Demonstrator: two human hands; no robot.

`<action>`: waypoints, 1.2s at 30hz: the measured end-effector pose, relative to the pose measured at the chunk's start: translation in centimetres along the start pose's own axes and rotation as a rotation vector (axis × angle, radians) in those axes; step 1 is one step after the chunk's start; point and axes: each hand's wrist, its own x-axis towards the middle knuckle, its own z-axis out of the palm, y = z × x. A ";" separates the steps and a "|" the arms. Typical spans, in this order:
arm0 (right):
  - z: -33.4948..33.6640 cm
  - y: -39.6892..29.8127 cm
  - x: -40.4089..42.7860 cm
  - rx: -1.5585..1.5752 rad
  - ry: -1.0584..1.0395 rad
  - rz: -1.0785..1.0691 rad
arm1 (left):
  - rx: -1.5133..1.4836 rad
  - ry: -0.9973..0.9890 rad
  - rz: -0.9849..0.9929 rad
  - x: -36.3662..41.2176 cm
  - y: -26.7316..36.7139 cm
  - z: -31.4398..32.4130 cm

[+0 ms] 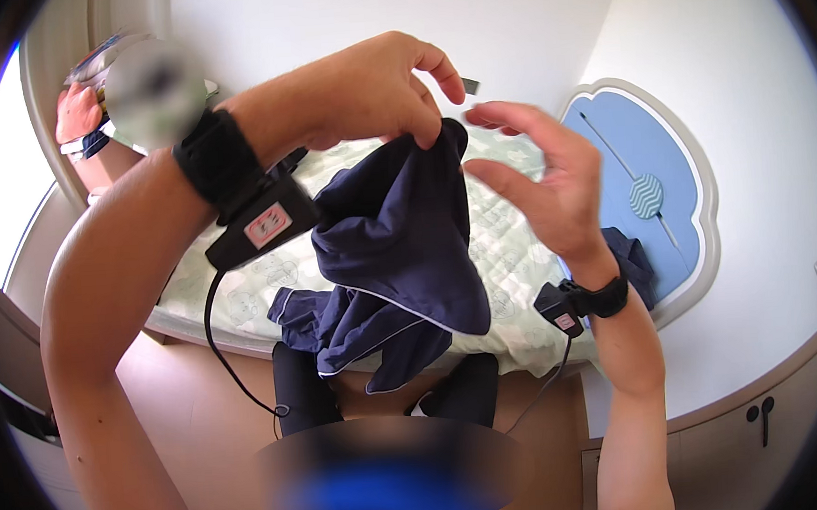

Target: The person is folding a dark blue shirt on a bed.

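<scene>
A navy blue garment with white piping (408, 255) hangs in front of me over the edge of the bed. My left hand (377, 88) pinches its top corner between thumb and fingers. Close by on the right, my right hand (551, 176) is held with thumb and fingers apart, its fingertips beside that corner and nothing seen between them. Below the held corner, the cloth drops in loose folds. Each wrist carries a black strap with a small black device, the left device (263, 225) larger in view than the right device (559, 309).
The bed's mattress (242, 293) has a pale green patterned cover. A blue headboard (661, 141) stands at the right, with another dark cloth (630, 262) beside it. Another person's hand (78, 114) is at the upper left. Cables run down from both devices. A cabinet (722, 453) is at lower right.
</scene>
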 end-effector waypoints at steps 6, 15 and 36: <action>2.2 0.5 -0.9 0.514 -0.238 0.717 | 0.057 0.084 0.152 -0.6 -0.5 1.6; 3.3 1.1 -2.4 0.495 0.118 0.635 | 0.256 0.415 0.312 -6.2 -5.1 6.5; 5.2 0.4 -7.7 0.406 0.238 0.630 | -0.017 0.602 0.094 -5.3 -8.9 14.9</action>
